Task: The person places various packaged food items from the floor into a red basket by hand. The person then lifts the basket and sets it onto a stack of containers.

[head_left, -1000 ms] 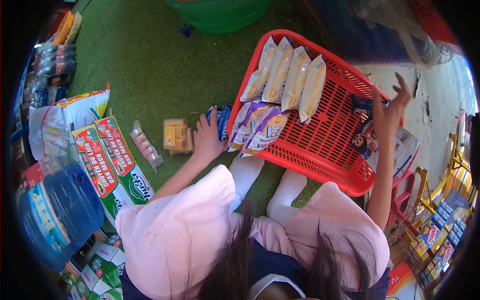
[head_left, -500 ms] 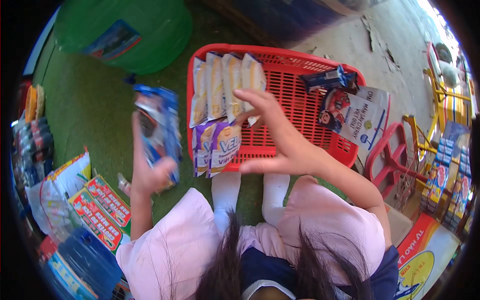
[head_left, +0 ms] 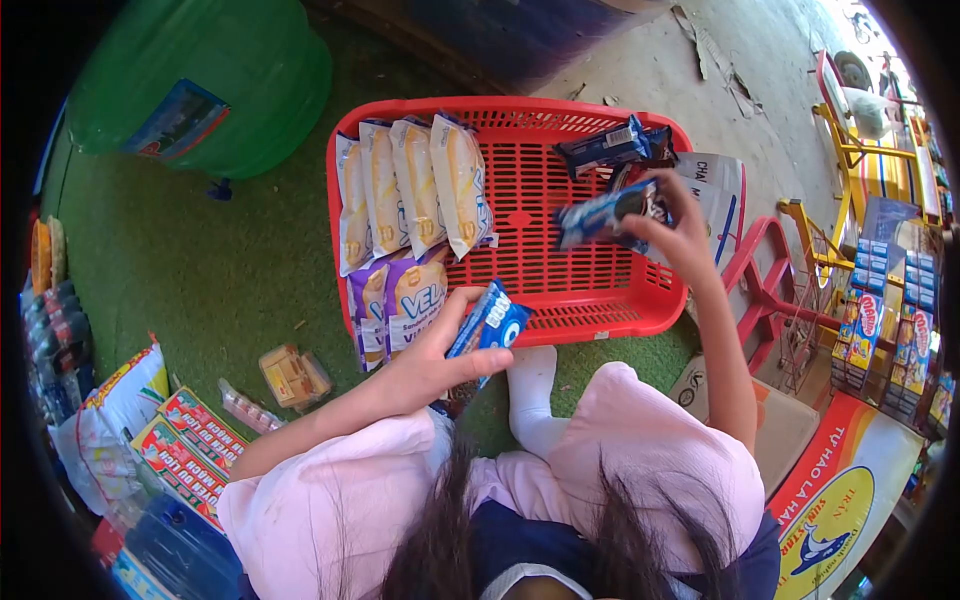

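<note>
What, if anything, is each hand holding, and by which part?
The left hand holds a blue packet by its near end. The right hand holds a second blue packet by the end at the picture's right.

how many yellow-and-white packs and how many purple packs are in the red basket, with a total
In the red basket:
Yellow-and-white packs: 4
Purple packs: 2
Total: 6
</note>
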The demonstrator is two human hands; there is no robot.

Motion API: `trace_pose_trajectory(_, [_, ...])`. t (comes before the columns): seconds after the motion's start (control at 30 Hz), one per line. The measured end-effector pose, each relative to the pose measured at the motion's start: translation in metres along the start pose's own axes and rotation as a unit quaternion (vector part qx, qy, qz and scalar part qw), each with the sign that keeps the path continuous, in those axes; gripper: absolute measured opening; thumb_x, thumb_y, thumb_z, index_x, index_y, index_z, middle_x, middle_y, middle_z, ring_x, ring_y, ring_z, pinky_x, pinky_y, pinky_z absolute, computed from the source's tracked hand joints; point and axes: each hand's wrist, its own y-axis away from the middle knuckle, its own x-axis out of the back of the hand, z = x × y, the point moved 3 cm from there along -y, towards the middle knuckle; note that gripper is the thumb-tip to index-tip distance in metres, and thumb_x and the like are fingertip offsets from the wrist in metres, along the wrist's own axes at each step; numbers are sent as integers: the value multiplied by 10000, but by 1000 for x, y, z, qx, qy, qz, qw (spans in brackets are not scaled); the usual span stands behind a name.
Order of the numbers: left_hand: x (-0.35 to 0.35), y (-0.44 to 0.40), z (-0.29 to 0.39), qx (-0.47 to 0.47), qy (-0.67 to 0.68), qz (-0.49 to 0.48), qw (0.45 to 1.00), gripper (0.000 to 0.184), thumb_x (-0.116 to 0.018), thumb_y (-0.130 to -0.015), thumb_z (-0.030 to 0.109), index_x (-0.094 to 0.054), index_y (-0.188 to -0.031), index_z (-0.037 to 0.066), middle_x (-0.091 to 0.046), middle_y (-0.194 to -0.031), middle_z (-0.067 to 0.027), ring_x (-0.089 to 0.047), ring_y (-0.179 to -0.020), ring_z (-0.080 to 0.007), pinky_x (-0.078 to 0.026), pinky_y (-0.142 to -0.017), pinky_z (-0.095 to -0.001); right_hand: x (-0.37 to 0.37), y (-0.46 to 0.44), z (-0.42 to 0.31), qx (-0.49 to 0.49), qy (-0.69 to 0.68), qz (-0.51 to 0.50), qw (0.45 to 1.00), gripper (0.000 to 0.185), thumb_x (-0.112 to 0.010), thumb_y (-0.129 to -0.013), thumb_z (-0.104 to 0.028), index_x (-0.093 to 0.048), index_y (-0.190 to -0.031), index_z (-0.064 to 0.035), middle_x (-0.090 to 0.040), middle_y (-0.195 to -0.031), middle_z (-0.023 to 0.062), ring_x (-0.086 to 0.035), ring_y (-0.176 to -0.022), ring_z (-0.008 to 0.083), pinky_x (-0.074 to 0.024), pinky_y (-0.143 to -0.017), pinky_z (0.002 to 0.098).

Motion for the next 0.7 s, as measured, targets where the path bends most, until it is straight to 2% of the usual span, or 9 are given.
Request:
trace_pose_trajectory(0.07, [3, 1, 3, 17, 54, 25, 998, 703, -641, -814, 373, -295, -1308, 12, -447, -1116, -87, -439, -1061, -152, -365, -899, -281, 22, -17, 22, -39, 8, 21, 999, 456, -735, -651, -39, -511, -1049, -37, -564, -939, 34, -559, -895, 147, -444, -832, 302])
trace_pose_trajectory(0.13, [6, 2, 2, -5, 57, 51, 997, 639, -620, -834, 327, -312, -1299, 16, -459, -1081, -65, -457, -1011, -127, -389, -860, -265, 31, -29, 23, 126, 293, 58, 946, 474, -720, -631, -17, -529, -1063, -63, -549, -977, 59, -579, -893, 212, -455, -834, 329])
trace_pose_trajectory(0.17, [9, 4, 1, 8, 95, 60, 994, 632, -616, -833, 311, -309, -1301, 18, -468, -1051, -60, -473, -956, -112, -412, -809, -253, 30, -31, 24, 142, 304, 48, 941, 501, -708, -606, -3, -547, -1072, -94, -521, -1018, 92, -567, -933, 280, -465, -818, 338])
trace_pose_trajectory(0.23, [11, 7, 6, 44, 162, 77, 983, 608, -597, -829, 258, -299, -1304, 21, -486, -954, -42, -509, -779, -77, -452, -649, -224, 29, -37, 24, 158, 360, 36, 919, 504, -714, -605, -18, -548, -1073, -103, -507, -1050, 99, -556, -947, 283, -456, -821, 339])
trace_pose_trajectory(0.33, [15, 10, 3, 33, 189, 105, 976, 605, -587, -827, 248, -293, -1305, 23, -492, -931, -44, -530, -736, -92, -460, -625, -229, 26, -38, 28, 171, 464, 35, 868, 521, -726, -605, -61, -545, -1088, -134, -469, -1119, 110, -518, -1000, 289, -414, -849, 354])
trace_pose_trajectory(0.4, [21, 10, -5, 36, 196, 121, 972, 700, -586, -789, 213, -212, -1366, 85, -573, -955, -127, -604, -729, -158, -521, -598, -284, 20, -35, 28, 169, 513, 45, 840, 536, -733, -607, -90, -540, -1102, -155, -444, -1157, 114, -492, -1039, 293, -381, -874, 368])
trace_pose_trajectory(0.47, [22, 12, -4, 34, 205, 132, 969, 697, -577, -785, 208, -213, -1365, 80, -574, -964, -132, -605, -728, -162, -525, -595, -290, 8, -25, 17, 198, 539, 137, 808, 587, -740, -618, -150, -512, -1158, -189, -419, -1198, 108, -434, -1112, 288, -302, -922, 401])
trace_pose_trajectory(0.6, [20, 9, -2, -30, 148, 104, 983, 741, -602, -743, 67, -158, -1334, 109, -531, -1049, -136, -583, -793, -155, -486, -650, -255, -52, 12, -29, 234, 432, 86, 867, 613, -739, -675, -214, -471, -1219, -121, -428, -1216, 120, -381, -1174, 308, -276, -954, 435])
trace_pose_trajectory(0.7, [12, 7, -2, -41, 90, 70, 993, 770, -614, -733, 0, -126, -1311, 143, -510, -1076, -136, -557, -834, -139, -460, -659, -242, -121, 41, -49, 210, 124, -170, 955, 610, -727, -709, -270, -457, -1208, -47, -471, -1194, 175, -433, -1144, 347, -352, -930, 434])
